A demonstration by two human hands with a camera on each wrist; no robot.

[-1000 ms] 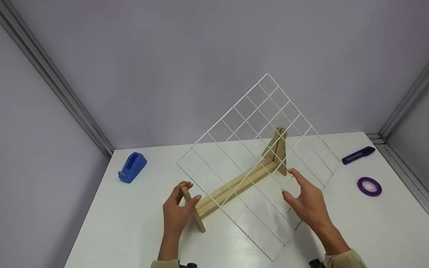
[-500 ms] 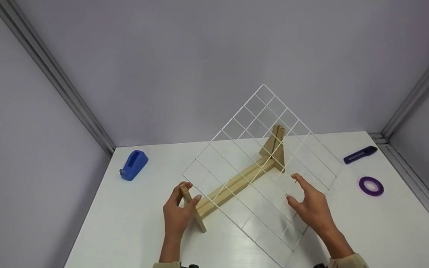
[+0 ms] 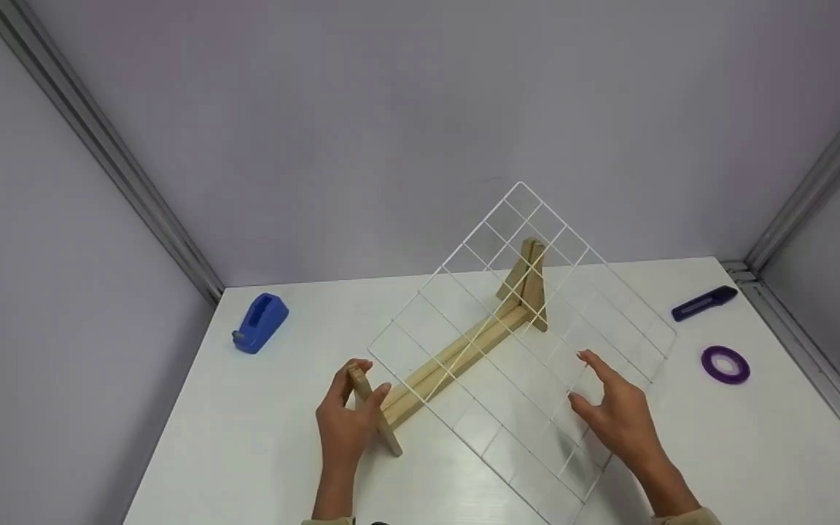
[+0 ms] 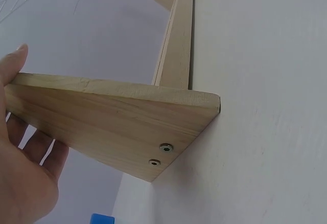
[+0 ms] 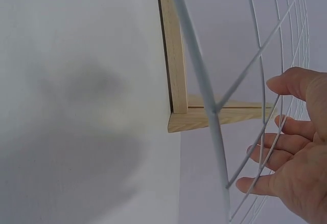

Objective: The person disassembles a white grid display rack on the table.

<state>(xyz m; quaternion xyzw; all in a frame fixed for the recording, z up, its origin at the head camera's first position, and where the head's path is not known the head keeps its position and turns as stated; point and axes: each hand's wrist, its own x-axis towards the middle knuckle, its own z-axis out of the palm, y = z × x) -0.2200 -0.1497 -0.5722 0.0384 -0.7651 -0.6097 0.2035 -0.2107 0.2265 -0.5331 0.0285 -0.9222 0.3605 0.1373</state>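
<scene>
A wooden stand lies diagonally on the white table, a long grooved beam with an upright panel at each end. My left hand grips the near end panel, thumb on the inner side and fingers on the outer; two bolt heads show low on that panel in the left wrist view. My right hand holds a white wire grid by its wires, thumb and fingers at the mesh. Tilted like a diamond, the grid overlaps the stand in the head view. The far end panel shows through the mesh.
A blue tape dispenser stands at the back left. To the right lie a dark purple cutter-like tool and a purple ring-shaped roll. Grey walls close in the back and both sides.
The grid has come down and slightly right with my right hand. The stand's far end has swung a little to the left, while my left hand keeps its grip on the near panel.
</scene>
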